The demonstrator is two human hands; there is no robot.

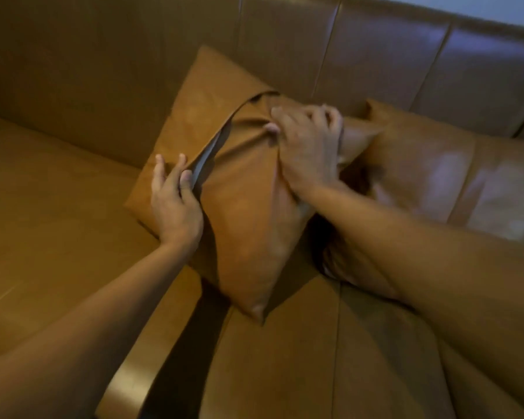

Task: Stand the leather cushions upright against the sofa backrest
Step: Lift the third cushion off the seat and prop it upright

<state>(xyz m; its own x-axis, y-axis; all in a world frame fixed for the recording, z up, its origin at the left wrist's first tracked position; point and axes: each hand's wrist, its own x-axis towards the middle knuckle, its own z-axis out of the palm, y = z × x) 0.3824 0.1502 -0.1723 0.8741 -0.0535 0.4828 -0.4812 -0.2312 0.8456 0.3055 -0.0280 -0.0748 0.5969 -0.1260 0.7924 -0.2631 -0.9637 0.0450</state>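
On the sofa seat [58, 222] at six o'clock, smooth tan leather lies flat. Dead centre, the envelope-backed leather cushion [245, 213] sits tilted on one corner, not yet upright. The left hand [174, 204], at its nine o'clock, presses straight fingers beside the gaping flap. The right hand [307, 146], at one o'clock, clutches bunched, creased leather. At three o'clock a glossy second cushion [454, 176] slumps against the panelled backrest [103, 71]. I'd judge the job roughly half done.

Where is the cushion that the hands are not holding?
Head view, right side: the second cushion rests against the sofa backrest, beside the right hand and the gripped cushion.
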